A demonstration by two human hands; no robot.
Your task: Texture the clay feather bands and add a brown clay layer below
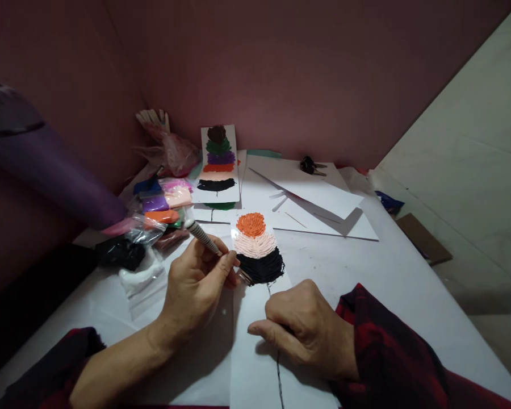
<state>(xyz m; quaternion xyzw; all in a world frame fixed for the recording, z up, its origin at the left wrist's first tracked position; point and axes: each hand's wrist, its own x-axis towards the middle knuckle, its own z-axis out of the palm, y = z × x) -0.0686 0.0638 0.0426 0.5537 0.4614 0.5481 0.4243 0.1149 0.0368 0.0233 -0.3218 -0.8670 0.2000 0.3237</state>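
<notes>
My left hand (200, 278) is closed in a pinch around a slim tool with a knurled grey handle (204, 238). Its metal tip lies at the lower left edge of a black clay band (262, 266); what kind of tip it is I cannot tell. Above that band, a pale peach layer (255, 246) and an orange rounded top (250, 224) are grooved with fine lines. All three sit on a white paper strip (251, 363) with a drawn dark stem line. My right hand (302, 329) rests on this strip below the clay, fingers curled in and thumb stretched out.
Small bags of coloured clay (155, 203) lie to the left. A card with stacked coloured bands (217, 165) leans at the back, near a tied plastic bag (174, 150). White sheets (315, 187) and keys (310, 165) lie behind. A purple cylinder-like object (55, 159) juts in from the left.
</notes>
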